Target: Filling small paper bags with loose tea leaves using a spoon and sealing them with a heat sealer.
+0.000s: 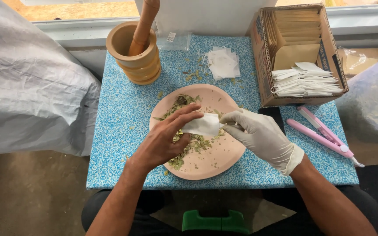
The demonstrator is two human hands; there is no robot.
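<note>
A small white paper bag [204, 124] is held over a pink plate [224, 155] strewn with dried green leaves [193, 142]. My bare left hand [165, 140] reaches over the leaves, its fingertips at the bag's left side. My right hand [261, 135], in a white glove, pinches the bag's right end. Both hands are above the middle of the plate.
A wooden mortar with pestle [136, 50] stands at the back left of the blue speckled table [119, 113]. Loose white bags [223, 63] lie behind the plate. A cardboard box [300, 52] of bags and envelopes sits back right, a pink sealing tool [322, 135] in front of it.
</note>
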